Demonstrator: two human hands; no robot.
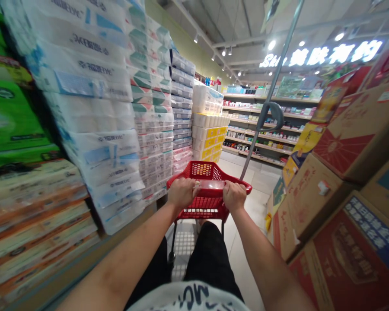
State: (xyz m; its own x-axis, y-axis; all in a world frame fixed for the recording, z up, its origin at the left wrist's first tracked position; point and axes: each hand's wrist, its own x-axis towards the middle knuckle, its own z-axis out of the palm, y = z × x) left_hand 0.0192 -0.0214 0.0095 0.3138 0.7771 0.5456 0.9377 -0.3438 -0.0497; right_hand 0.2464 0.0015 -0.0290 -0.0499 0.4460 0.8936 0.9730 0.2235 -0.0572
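Observation:
A red plastic shopping cart (pixel 203 170) stands in front of me in a store aisle. My left hand (pixel 181 193) is closed round the left end of the cart's handle bar (pixel 211 185). My right hand (pixel 234 195) grips the right end of the same bar. Both arms reach straight forward. The basket looks empty from here. A grey pole (pixel 268 96) rises from the cart's far right side toward the ceiling.
Stacked packs of toilet paper (pixel 100 108) line the left side close by. Red and brown cardboard cartons (pixel 343 181) are piled on the right. Shelves of goods (pixel 262 129) cross the aisle's far end. Pale floor tiles (pixel 259 181) lie ahead.

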